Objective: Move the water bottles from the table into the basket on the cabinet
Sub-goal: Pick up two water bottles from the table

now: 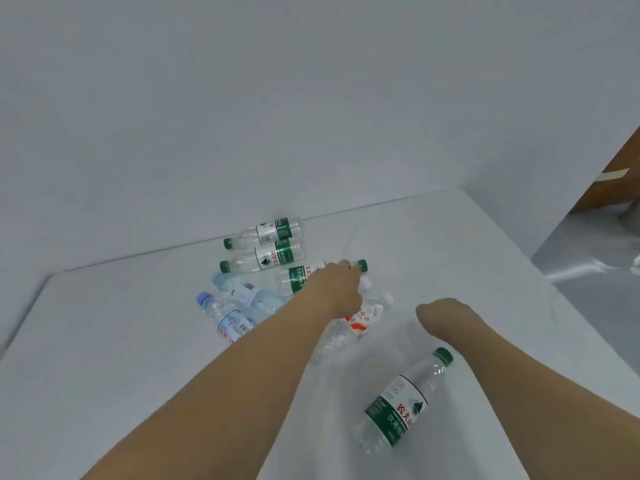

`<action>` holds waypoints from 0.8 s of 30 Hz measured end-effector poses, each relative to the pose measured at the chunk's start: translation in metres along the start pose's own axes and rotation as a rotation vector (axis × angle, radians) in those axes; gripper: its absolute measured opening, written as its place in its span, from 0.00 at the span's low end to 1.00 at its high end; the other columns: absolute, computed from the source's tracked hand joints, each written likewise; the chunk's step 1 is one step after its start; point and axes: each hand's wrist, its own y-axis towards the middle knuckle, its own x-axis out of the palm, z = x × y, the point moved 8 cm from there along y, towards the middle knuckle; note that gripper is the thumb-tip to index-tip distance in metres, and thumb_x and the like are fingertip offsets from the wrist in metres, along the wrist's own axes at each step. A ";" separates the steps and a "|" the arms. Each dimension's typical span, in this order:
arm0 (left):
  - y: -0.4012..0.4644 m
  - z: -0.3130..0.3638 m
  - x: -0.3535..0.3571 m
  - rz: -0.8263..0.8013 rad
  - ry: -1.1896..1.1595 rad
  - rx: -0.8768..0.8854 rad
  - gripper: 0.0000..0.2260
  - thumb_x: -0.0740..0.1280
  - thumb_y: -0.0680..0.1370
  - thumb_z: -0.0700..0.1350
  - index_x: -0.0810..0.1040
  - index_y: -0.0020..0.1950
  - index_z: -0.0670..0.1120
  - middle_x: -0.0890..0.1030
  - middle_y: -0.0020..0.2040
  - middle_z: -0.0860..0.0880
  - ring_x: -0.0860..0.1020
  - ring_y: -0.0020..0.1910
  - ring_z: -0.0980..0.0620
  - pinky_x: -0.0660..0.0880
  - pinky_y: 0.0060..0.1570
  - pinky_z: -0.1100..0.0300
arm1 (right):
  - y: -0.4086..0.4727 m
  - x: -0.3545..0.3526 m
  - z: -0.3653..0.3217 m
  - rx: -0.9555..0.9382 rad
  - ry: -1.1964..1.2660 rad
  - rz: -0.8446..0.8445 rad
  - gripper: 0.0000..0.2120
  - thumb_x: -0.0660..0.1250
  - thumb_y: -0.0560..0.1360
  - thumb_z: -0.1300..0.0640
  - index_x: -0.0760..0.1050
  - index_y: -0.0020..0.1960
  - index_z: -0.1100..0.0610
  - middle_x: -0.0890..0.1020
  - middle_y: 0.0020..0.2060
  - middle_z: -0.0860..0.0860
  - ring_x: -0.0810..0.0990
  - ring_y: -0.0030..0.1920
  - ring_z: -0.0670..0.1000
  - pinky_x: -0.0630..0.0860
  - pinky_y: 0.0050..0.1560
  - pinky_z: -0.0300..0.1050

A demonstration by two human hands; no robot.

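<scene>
Several water bottles lie on the white table (450, 258). Two green-capped ones (273, 232) (266, 259) lie side by side near the wall. My left hand (337, 289) lies over the neck of a third green-capped bottle (297, 279), fingers curled around it just behind its cap; the bottle still rests on the table. Two blue-labelled bottles (227, 313) (252, 296) lie left of my forearm, and a red-labelled one (363, 318) lies under my wrist. My right hand (438, 317) hovers with fingers curled under, holding nothing. Another green-capped bottle (403, 400) lies near me. No basket or cabinet shows.
A plain white wall (242, 98) runs behind the table. The table's right edge drops to a grey floor (588, 258). A brown wooden piece with tape (620, 174) stands at the far right.
</scene>
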 end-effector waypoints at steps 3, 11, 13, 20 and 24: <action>0.024 0.024 0.044 -0.072 0.106 0.015 0.18 0.60 0.78 0.48 0.70 0.66 0.43 0.72 0.61 0.43 0.71 0.59 0.43 0.71 0.52 0.49 | 0.023 0.035 0.027 0.058 0.187 -0.099 0.11 0.57 0.76 0.53 0.71 0.47 0.61 0.75 0.42 0.55 0.75 0.46 0.57 0.70 0.48 0.45; 0.075 0.030 0.113 -0.017 0.280 -0.087 0.16 0.63 0.75 0.51 0.76 0.58 0.44 0.69 0.62 0.45 0.65 0.61 0.43 0.62 0.59 0.52 | 0.051 0.107 0.072 0.288 0.622 -0.189 0.11 0.63 0.75 0.53 0.70 0.45 0.61 0.73 0.41 0.57 0.74 0.45 0.59 0.74 0.51 0.53; 0.081 0.030 0.119 0.015 0.287 -0.118 0.16 0.63 0.74 0.51 0.77 0.57 0.44 0.70 0.61 0.45 0.65 0.61 0.43 0.62 0.59 0.52 | 0.050 0.118 0.078 0.331 0.693 -0.161 0.08 0.64 0.73 0.55 0.71 0.41 0.60 0.75 0.37 0.58 0.76 0.42 0.59 0.76 0.48 0.54; 0.064 0.036 0.096 0.127 0.005 -0.179 0.08 0.63 0.73 0.48 0.76 0.48 0.46 0.78 0.48 0.46 0.71 0.52 0.43 0.65 0.48 0.52 | 0.042 0.124 0.089 0.462 1.077 -0.076 0.12 0.70 0.72 0.55 0.71 0.44 0.62 0.76 0.35 0.57 0.74 0.34 0.56 0.73 0.40 0.51; 0.026 0.010 0.064 0.257 -0.319 -0.250 0.07 0.63 0.73 0.50 0.70 0.47 0.48 0.79 0.41 0.50 0.76 0.41 0.47 0.69 0.37 0.56 | 0.027 0.093 0.051 0.297 1.240 -0.002 0.11 0.72 0.72 0.57 0.73 0.49 0.60 0.77 0.36 0.56 0.73 0.31 0.52 0.76 0.35 0.49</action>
